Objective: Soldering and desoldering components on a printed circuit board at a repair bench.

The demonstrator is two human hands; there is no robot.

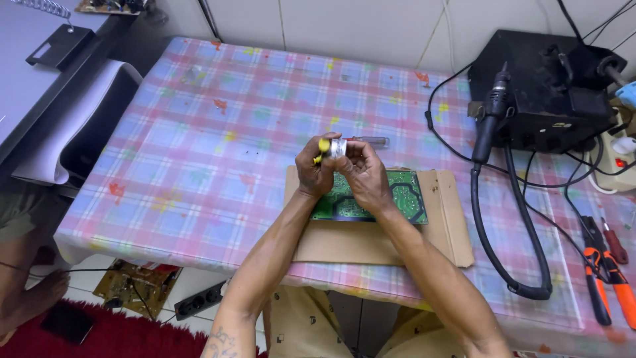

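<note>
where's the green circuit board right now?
Head view, centre: the green circuit board lies on a brown cardboard sheet at the table's near edge, partly under both hands, left of the black hot-air wand hose.

Both arms are bare right down to the wrists, no sleeves, watch or rings that I can spot. There's a dark tattoo on the left forearm near the elbow. Lower down, tan shorts with small dark markings.
</note>
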